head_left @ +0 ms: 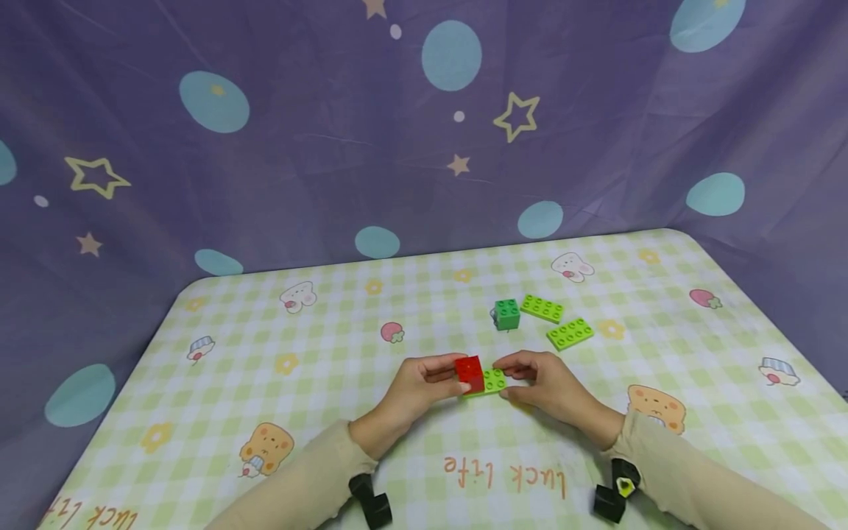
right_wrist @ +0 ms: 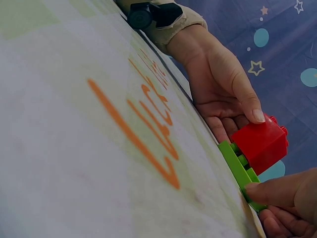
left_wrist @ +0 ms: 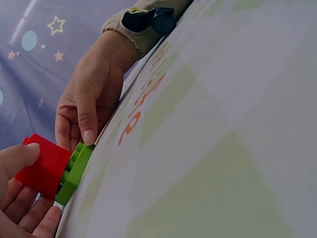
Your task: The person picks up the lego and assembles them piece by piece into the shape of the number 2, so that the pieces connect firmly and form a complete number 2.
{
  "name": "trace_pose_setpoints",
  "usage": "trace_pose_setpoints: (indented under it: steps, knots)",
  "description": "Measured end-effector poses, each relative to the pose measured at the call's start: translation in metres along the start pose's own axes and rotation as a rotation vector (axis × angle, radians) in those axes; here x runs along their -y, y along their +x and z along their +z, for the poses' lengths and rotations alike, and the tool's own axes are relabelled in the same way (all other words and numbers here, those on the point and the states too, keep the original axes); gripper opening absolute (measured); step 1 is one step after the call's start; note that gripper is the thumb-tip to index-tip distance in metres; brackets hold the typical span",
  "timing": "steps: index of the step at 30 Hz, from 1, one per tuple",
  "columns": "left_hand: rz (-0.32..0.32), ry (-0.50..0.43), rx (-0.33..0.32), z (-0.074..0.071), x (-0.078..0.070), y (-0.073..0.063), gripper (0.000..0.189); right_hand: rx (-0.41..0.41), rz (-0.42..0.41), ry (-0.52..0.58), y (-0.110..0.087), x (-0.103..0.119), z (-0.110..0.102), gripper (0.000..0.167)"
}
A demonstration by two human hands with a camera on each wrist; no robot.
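Observation:
My left hand (head_left: 412, 389) pinches a red building brick (head_left: 470, 375) between thumb and fingers. The brick sits over the left end of a light green building plate (head_left: 494, 380). Green studs show at the brick's lower edge in the right wrist view, so I cannot tell whether it is fully seated. My right hand (head_left: 548, 384) grips the plate's right end, thumb on the near side and fingers on the far side. From the left wrist, the red brick (left_wrist: 45, 166) looks slightly tilted against the green plate (left_wrist: 75, 173), which lies on the tablecloth.
Beyond the hands stands a dark green brick (head_left: 507, 314). To its right lie two more light green plates, the farther plate (head_left: 542, 308) and the nearer plate (head_left: 570, 334). The checked tablecloth (head_left: 344, 427) ends at a purple curtain (head_left: 318, 177) behind.

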State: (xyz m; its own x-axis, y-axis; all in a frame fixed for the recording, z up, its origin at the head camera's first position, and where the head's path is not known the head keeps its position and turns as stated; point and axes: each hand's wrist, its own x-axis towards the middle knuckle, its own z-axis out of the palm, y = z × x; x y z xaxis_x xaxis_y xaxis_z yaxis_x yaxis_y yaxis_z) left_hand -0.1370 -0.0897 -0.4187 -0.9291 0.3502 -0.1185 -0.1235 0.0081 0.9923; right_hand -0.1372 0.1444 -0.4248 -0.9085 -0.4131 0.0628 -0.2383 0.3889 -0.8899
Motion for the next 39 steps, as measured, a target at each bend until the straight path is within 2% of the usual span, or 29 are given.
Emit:
trace_pose_setpoints:
  steps: [6, 14, 23, 30, 39]
  knots:
    - [0.002, 0.021, 0.005, 0.0001, -0.0004, -0.0006, 0.042, -0.017, -0.013, -0.014, 0.0007, -0.0023, 0.0019, 0.031]
    - [0.040, 0.078, -0.006, 0.0014, -0.0006, -0.0014, 0.041, -0.029, -0.013, -0.027, 0.0001, -0.0015, 0.0017, 0.029]
    - [0.050, 0.080, 0.017, -0.0014, 0.0032, 0.0000, 0.041, -0.024, -0.014, -0.013, 0.0003, -0.0023, 0.0025, 0.028]
    - [0.081, 0.081, 0.048, -0.0046, 0.0052, -0.0005, 0.045, -0.017, -0.033, -0.041, 0.0002, -0.0018, 0.0051, 0.029]
    - [0.125, 0.147, 0.058, -0.0019, 0.0065, 0.0006, 0.047, -0.013, -0.047, -0.043, 0.0000, -0.0020, 0.0043, 0.030]
